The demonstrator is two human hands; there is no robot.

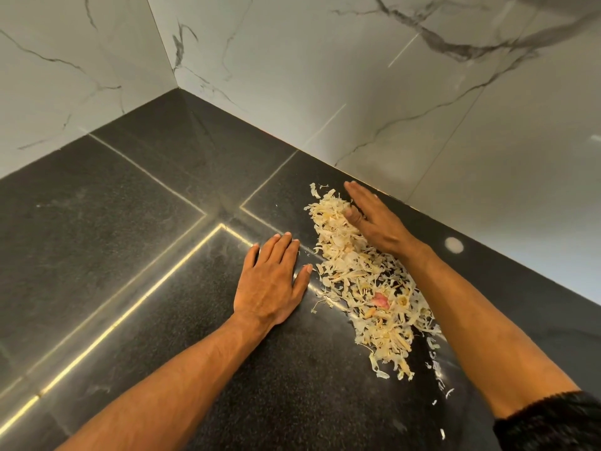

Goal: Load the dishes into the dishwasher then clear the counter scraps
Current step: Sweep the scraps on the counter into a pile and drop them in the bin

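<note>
Because the scraps (364,281) are lying scattered on the table (130,255), I am flanking them with flat, empty hands, left hand (273,284) and right hand (374,219), each grip holding nothing.

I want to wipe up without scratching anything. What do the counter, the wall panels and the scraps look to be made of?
Counter: dark speckled stone, probably polished granite; it mirrors light strips.
Wall panels: glossy white marble-look tile or slab, grey veins; real marble or print cannot be told.
Scraps: pale, papery, dry peelings, likely garlic or onion skins, one pinkish bit.
</note>
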